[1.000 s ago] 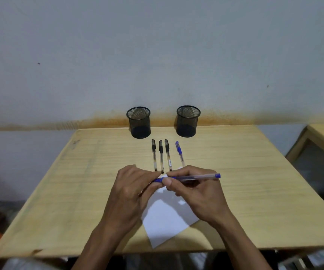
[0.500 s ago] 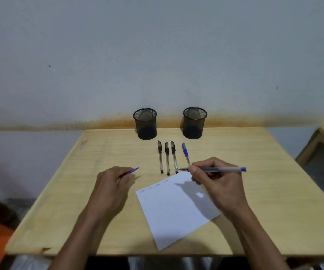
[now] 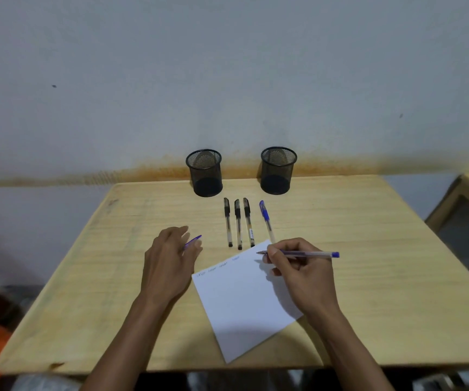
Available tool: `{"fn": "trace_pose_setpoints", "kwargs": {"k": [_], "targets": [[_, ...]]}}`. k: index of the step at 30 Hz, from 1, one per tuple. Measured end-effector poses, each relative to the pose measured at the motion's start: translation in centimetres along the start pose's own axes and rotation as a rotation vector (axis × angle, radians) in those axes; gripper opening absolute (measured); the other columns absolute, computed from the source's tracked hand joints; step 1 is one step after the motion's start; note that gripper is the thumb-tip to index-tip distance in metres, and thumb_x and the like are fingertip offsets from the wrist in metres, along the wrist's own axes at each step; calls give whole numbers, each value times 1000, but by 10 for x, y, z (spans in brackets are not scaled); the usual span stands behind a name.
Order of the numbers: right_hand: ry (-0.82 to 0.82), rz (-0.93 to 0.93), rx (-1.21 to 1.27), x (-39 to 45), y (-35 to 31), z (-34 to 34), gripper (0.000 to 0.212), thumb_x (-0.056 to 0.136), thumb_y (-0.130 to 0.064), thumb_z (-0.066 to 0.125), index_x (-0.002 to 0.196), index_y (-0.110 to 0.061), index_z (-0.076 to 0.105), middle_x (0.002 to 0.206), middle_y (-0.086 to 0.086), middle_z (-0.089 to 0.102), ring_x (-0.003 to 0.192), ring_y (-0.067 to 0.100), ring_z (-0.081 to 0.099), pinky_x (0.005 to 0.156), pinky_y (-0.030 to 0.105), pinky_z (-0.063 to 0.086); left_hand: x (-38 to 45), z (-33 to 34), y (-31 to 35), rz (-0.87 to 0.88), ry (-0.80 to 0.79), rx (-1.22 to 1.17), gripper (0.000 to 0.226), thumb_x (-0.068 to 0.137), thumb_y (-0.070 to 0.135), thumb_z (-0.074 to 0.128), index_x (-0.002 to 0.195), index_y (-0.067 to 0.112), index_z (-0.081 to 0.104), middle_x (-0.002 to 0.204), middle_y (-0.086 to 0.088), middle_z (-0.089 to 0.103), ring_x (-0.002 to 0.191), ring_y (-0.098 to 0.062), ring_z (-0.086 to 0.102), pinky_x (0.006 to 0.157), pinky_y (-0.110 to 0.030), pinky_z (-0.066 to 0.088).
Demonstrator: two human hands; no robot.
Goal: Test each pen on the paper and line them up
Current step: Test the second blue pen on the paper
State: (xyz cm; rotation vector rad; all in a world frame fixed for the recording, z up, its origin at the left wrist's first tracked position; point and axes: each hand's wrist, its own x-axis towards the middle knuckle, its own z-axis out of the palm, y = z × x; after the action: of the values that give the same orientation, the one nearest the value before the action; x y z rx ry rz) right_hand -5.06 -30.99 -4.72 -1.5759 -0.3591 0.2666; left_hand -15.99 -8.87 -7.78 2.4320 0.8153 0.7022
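Your right hand [image 3: 303, 275] gripped the uncapped blue pen [image 3: 309, 253], tip just over the far corner of the paper [image 3: 244, 303], which lay skewed at the desk's [image 3: 86, 292] near edge. Your left hand [image 3: 168, 263] pinched the blue cap [image 3: 193, 241] beside the sheet. Four small scribbles ran along the paper's far-left edge, so I'd judge four tested and this fifth pending. Beyond, three black pens [image 3: 238, 223] and a capped blue pen [image 3: 265, 220] lay lined up. At the far edge stood two mesh cups [image 3: 205, 173]; contents unclear. Nothing blocked the row's right side.
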Motion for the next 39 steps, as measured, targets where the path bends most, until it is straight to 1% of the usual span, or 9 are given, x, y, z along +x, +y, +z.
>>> {"fn": "trace_pose_setpoints", "kwargs": {"k": [3,7,10,12,15,19,26,33,39], "targets": [[0,22,1,8,-1,8,7,86,-5,78,86,-9,72,80,-1,78,78,10,75,65,23,61,-17,-2,10,142,-2,-46,38,93,44,54,122,22,64,124,6,62,114,-15,56,97,-41,45],[-30,29,-41,22,5,26,14,81,-4,81,86,-12,70,82,-2,75,80,9,73,72,30,64,-36,9,11,327,-153,-12,39,91,51,55,119,28,69,123,9,66,118,-10,56,102,-42,41],[-46,64,-91,22,14,33,13,84,-5,77,86,-16,71,81,-3,74,79,9,72,73,31,64,-44,16,6,331,-248,52,46,89,60,52,123,32,67,133,8,62,126,-11,51,108,-45,38],[-65,66,-139,17,18,30,12,85,-3,75,84,-14,71,78,-1,74,74,10,71,69,25,62,-46,18,2,322,-279,76,51,88,65,49,125,35,65,137,10,59,130,-12,49,111,-46,35],[-96,58,-179,7,18,22,9,83,1,74,81,-8,71,74,4,73,64,9,68,59,21,57,-48,19,-2,384,-278,95,51,88,65,53,123,32,67,137,6,60,129,-17,52,110,-50,37],[-129,42,-223,13,15,21,13,79,4,76,82,-7,71,76,7,74,71,18,71,65,31,61,-49,20,-2,445,-188,87,47,87,61,60,118,28,71,132,0,64,124,-23,57,106,-52,40],[-140,-39,-402,26,23,27,20,69,-4,77,60,-12,60,57,5,67,50,22,62,48,47,54,-46,17,2,381,-260,59,47,83,65,59,118,35,69,133,3,63,124,-20,56,107,-52,40],[-132,-72,-461,30,29,28,17,70,-7,78,62,-9,63,60,3,68,57,19,64,54,43,55,-46,19,-3,358,-320,77,51,85,69,50,125,39,62,141,8,56,135,-15,45,116,-49,28],[-137,-125,-482,33,32,29,21,69,-5,79,59,-6,60,57,6,64,56,19,58,52,37,47,-46,17,-1,353,-317,61,52,86,67,51,127,38,63,143,8,54,137,-13,42,116,-49,28]]}}
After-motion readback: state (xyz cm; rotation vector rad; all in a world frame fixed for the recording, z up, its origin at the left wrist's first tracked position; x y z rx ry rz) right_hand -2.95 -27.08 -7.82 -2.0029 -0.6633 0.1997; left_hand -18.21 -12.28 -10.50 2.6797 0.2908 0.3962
